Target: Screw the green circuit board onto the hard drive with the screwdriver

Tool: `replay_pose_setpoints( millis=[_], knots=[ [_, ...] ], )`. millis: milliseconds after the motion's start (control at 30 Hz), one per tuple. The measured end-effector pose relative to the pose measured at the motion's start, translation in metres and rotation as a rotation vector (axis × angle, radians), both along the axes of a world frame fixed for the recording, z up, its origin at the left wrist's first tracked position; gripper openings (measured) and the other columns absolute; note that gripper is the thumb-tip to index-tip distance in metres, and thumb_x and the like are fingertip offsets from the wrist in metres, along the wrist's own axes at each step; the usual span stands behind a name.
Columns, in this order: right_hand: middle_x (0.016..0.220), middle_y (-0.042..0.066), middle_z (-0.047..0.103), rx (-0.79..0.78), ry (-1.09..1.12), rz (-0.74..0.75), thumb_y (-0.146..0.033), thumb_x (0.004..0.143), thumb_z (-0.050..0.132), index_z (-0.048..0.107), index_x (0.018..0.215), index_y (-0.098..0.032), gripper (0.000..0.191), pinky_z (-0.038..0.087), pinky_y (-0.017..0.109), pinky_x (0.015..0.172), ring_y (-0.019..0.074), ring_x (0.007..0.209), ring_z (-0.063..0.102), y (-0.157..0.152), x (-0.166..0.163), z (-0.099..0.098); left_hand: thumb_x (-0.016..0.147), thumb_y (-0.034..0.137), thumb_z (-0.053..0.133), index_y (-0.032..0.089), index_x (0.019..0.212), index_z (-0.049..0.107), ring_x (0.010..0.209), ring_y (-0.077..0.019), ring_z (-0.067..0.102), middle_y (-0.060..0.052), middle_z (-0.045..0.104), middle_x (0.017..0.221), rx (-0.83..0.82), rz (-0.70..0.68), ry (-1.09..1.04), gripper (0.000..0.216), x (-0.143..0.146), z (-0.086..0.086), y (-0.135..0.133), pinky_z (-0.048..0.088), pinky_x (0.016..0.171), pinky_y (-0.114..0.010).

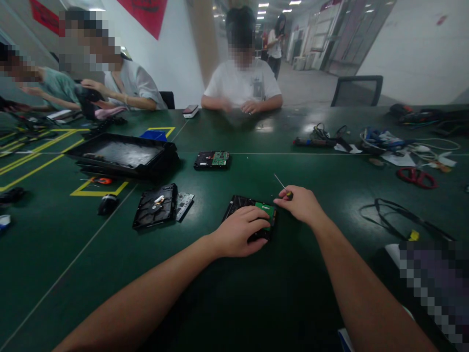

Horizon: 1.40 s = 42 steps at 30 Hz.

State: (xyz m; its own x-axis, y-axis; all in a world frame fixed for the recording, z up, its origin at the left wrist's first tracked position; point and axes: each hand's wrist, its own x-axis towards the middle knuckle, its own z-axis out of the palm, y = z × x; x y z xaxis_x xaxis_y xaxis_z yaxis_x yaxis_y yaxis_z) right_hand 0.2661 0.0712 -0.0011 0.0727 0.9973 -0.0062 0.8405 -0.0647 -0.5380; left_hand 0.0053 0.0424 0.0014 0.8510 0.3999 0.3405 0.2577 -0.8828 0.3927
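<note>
A hard drive (267, 208) with a green circuit board lies on the table in front of me. My left hand (242, 230) grips it from above, fingers bent over the board and thumb along the near edge, covering much of it. Just right of the drive, my right hand (298, 203) is closed around the small handle of a screwdriver (281, 182). Its thin shaft points up and away to the left, apart from the drive. Tiny specks, perhaps screws, lie near the right fingertips.
Left of my hands are an opened drive casing (156, 208) and a metal plate (183, 205). Another hard drive (211, 160) lies farther off, beside black trays (124, 151). Red-handled scissors (416, 178), cables (388, 142) and a black strap (395, 215) lie right. People sit across the table.
</note>
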Motion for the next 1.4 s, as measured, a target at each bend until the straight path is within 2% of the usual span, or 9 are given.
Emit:
replay_pose_setpoints(
  millis=[67, 200, 333, 400, 500, 567, 700, 900, 1400],
  knots=[
    [0.088, 0.001, 0.077, 0.009, -0.026, -0.012, -0.043, 0.083, 0.079, 0.075, 0.098, -0.024, 0.025, 0.048, 0.032, 0.069, 0.0202, 0.079, 0.069, 0.0, -0.006, -0.001, 0.096, 0.035, 0.064, 0.021, 0.128, 0.062, 0.131, -0.028, 0.059, -0.012, 0.064, 0.137, 0.013, 0.014, -0.011, 0.035, 0.001, -0.004, -0.002, 0.046, 0.116, -0.048],
    [0.09, 0.002, 0.077, 0.077, -0.141, 0.028, -0.036, 0.091, 0.072, 0.076, 0.093, -0.025, 0.012, 0.047, 0.033, 0.073, 0.021, 0.082, 0.069, 0.0, -0.011, -0.004, 0.097, 0.035, 0.063, 0.021, 0.132, 0.061, 0.132, -0.029, 0.058, -0.012, 0.064, 0.136, 0.06, 0.073, -0.029, 0.038, 0.002, -0.013, -0.006, 0.047, 0.116, -0.049],
    [0.096, 0.003, 0.077, 0.117, -0.204, 0.045, -0.033, 0.096, 0.065, 0.076, 0.091, -0.025, 0.014, 0.046, 0.033, 0.076, 0.0218, 0.087, 0.069, 0.001, -0.009, -0.007, 0.096, 0.041, 0.064, 0.022, 0.136, 0.058, 0.132, -0.0308, 0.057, -0.012, 0.062, 0.137, 0.083, 0.154, 0.013, 0.044, 0.003, -0.012, -0.014, 0.047, 0.115, -0.051],
    [0.098, 0.004, 0.076, 0.122, -0.198, 0.057, -0.034, 0.097, 0.064, 0.076, 0.094, -0.025, 0.015, 0.046, 0.034, 0.077, 0.0219, 0.088, 0.069, 0.0, -0.008, -0.008, 0.094, 0.048, 0.067, 0.021, 0.14, 0.055, 0.137, -0.0362, 0.052, -0.015, 0.058, 0.143, 0.1, 0.282, 0.058, 0.055, 0.004, -0.011, -0.023, 0.044, 0.116, -0.057],
    [0.098, 0.003, 0.077, 0.121, -0.165, 0.07, -0.033, 0.097, 0.062, 0.076, 0.099, -0.025, 0.016, 0.047, 0.034, 0.077, 0.0218, 0.087, 0.069, 0.0, -0.006, -0.006, 0.086, 0.063, 0.073, 0.017, 0.152, 0.044, 0.15, -0.0501, 0.032, -0.023, 0.039, 0.16, 0.115, 0.623, 0.058, 0.085, 0.005, -0.014, -0.035, 0.03, 0.12, -0.073],
    [0.101, 0.003, 0.077, 0.118, -0.146, 0.058, -0.031, 0.096, 0.063, 0.076, 0.102, -0.025, 0.015, 0.048, 0.034, 0.077, 0.0218, 0.088, 0.069, 0.001, -0.004, -0.004, 0.084, 0.07, 0.071, 0.018, 0.156, 0.036, 0.154, -0.0523, 0.024, -0.024, 0.029, 0.166, 0.096, 0.688, 0.056, 0.095, 0.005, -0.019, -0.039, 0.024, 0.121, -0.076],
    [0.101, 0.004, 0.078, 0.054, -0.133, 0.031, -0.027, 0.091, 0.068, 0.077, 0.103, -0.024, 0.015, 0.049, 0.034, 0.078, 0.0227, 0.091, 0.071, 0.003, 0.004, -0.001, 0.085, 0.074, 0.067, 0.018, 0.159, 0.031, 0.156, -0.0501, 0.022, -0.024, 0.025, 0.168, 0.041, 0.655, 0.058, 0.099, 0.002, -0.027, -0.035, 0.027, 0.122, -0.073],
    [0.097, 0.004, 0.079, 0.028, -0.032, 0.036, -0.038, 0.086, 0.074, 0.079, 0.102, -0.023, 0.022, 0.05, 0.035, 0.076, 0.0219, 0.087, 0.071, 0.002, 0.006, 0.001, 0.085, 0.075, 0.067, 0.019, 0.158, 0.032, 0.156, -0.0493, 0.021, -0.024, 0.025, 0.169, 0.03, 0.64, 0.037, 0.098, 0.0, -0.028, -0.021, 0.028, 0.122, -0.072],
    [0.097, 0.006, 0.073, 0.064, -0.208, 0.054, -0.031, 0.096, 0.064, 0.074, 0.094, -0.022, 0.014, 0.047, 0.034, 0.073, 0.0222, 0.087, 0.067, 0.0, -0.005, -0.006, 0.088, 0.07, 0.067, 0.018, 0.155, 0.035, 0.156, -0.0462, 0.024, -0.022, 0.034, 0.163, 0.041, 0.591, 0.024, 0.091, -0.001, -0.028, -0.017, 0.03, 0.124, -0.069]
  ],
)
